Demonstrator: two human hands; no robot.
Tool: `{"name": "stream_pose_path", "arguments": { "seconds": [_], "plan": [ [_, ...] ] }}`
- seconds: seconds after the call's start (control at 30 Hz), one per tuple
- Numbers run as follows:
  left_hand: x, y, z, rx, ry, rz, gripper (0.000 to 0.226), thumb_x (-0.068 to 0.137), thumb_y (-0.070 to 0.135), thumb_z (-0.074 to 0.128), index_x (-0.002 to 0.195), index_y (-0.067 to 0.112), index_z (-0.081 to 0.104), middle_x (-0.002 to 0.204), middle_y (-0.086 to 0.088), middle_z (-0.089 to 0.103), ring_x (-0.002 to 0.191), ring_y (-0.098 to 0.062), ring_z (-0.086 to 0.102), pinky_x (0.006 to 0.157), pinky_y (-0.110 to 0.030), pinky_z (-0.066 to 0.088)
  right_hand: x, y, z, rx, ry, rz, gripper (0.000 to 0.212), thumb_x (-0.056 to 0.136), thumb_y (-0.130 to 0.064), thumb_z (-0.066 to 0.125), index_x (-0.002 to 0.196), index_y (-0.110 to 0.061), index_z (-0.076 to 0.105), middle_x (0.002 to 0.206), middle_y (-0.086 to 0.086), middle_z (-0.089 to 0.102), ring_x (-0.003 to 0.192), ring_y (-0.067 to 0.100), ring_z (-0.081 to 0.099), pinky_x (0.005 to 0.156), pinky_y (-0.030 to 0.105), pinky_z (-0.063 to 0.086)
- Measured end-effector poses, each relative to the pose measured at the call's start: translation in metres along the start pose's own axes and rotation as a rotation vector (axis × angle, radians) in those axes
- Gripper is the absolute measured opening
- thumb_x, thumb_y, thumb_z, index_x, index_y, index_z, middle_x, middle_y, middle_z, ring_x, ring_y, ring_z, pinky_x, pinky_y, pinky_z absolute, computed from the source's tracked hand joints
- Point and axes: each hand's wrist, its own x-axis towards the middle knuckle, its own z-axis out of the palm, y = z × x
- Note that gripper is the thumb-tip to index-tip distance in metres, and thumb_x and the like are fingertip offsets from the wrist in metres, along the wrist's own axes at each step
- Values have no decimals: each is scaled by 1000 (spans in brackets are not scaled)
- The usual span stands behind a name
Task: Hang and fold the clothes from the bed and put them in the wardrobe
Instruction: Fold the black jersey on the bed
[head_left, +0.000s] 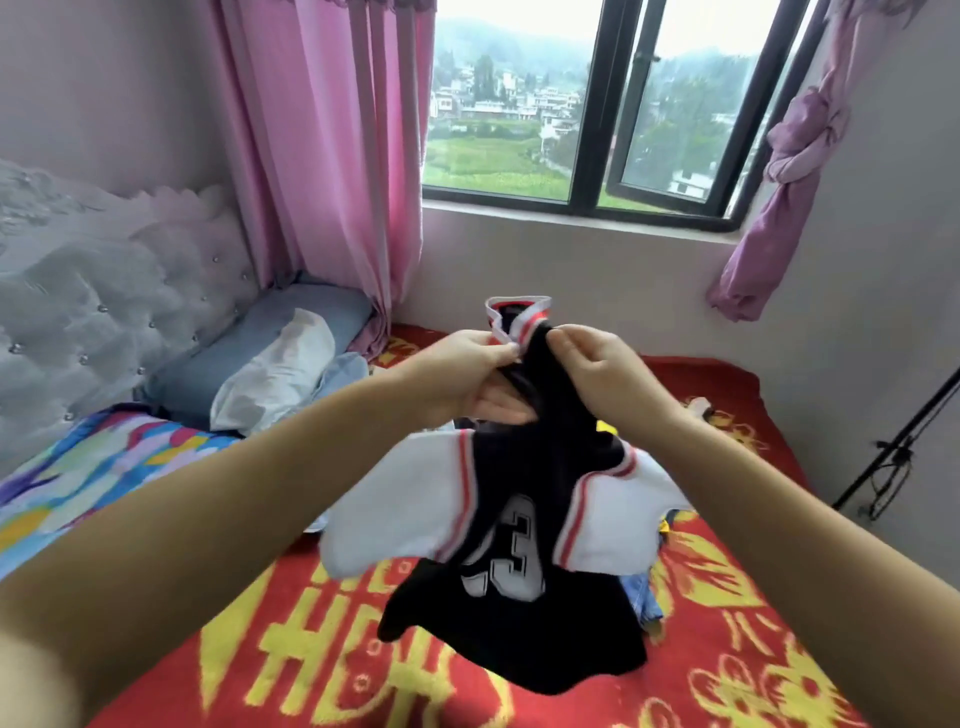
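Forearms (218, 519) before jersey (524, 545), bed (727, 597)

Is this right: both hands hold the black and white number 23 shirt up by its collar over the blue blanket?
Not quite. The head view shows the left hand and right hand gripping the black and white number 23 shirt near its collar, held up, but the blanket beneath is red with yellow print, not blue.
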Motion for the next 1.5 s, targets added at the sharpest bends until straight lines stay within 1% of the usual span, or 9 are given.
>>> {"name": "stream_pose_path", "arguments": {
  "seconds": [0.13, 0.23, 0.37, 0.47, 0.67, 0.9, 1.13, 1.27, 1.5],
  "plan": [
    [-8, 17, 10, -173, -97, 27, 25, 102, 10, 36, 100, 2, 59, 73, -13, 72, 65, -21, 71, 61, -29, 60, -3, -8, -1, 14, -247, -38, 44, 88, -55, 52, 129, -38, 53, 111, -18, 66, 102, -4, 60, 86, 16, 46],
    [-15, 19, 5, -74, -159, 99, 21, 99, 6, 40, 103, 7, 60, 93, -12, 73, 84, -19, 71, 78, -31, 59, -1, -6, -9, -194, -310, -91, 66, 84, -34, 61, 143, -40, 31, 108, -20, 57, 92, -8, 57, 68, 1, 42],
    [-13, 15, -4, 949, 320, 846, 43, 85, 16, 66, 126, 15, 53, 125, -8, 59, 118, -21, 56, 105, -42, 40, 6, -5, -16, -161, -215, -130, 61, 86, 1, 48, 138, -31, 44, 105, -9, 61, 94, 10, 61, 65, 5, 46],
    [-4, 28, -16, 1497, 252, 823, 73, 79, 43, 67, 142, 20, 39, 150, -7, 34, 142, -26, 24, 118, -54, 1, 3, -8, -21, -88, -275, -180, 52, 89, 4, 41, 125, -29, 57, 99, -9, 67, 87, 15, 65, 69, 19, 54],
    [7, 49, -34, 963, 0, 636, 9, 86, 19, 69, 83, 15, 62, 72, 14, 57, 64, 7, 53, 61, -10, 40, -12, 10, -18, 179, -265, -102, 37, 81, -27, 66, 111, -42, 51, 97, -15, 65, 88, -2, 63, 69, 15, 51],
    [14, 61, -45, 1115, -63, 499, 15, 82, 29, 71, 85, 14, 70, 76, 4, 66, 69, -9, 60, 68, -23, 49, -32, 75, 25, -19, -201, 152, 24, 61, -21, 54, 77, -38, 59, 65, -20, 58, 64, -1, 52, 56, 15, 39],
    [5, 66, -81, 968, -27, 433, 18, 83, 24, 72, 85, 6, 68, 83, -17, 66, 76, -36, 61, 76, -46, 54, -45, 110, 53, 152, -20, 209, 19, 97, -28, 53, 82, -24, 62, 73, -11, 67, 69, 1, 60, 59, 19, 44],
    [3, 65, -114, 865, -90, 289, 3, 84, 25, 71, 86, 25, 73, 85, -1, 73, 79, -20, 70, 72, -31, 59, -35, 99, 56, 202, 148, 150, 26, 99, -25, 50, 76, -27, 62, 67, -15, 66, 59, 0, 58, 51, 11, 41],
    [10, 31, -197, 825, 6, 139, 6, 85, 23, 70, 90, 25, 73, 88, 0, 74, 81, -16, 72, 72, -28, 57, 14, 99, 9, -369, -521, 142, 23, 84, -36, 70, 70, -20, 62, 66, -5, 64, 65, 11, 61, 52, 13, 43]
  ]
}}
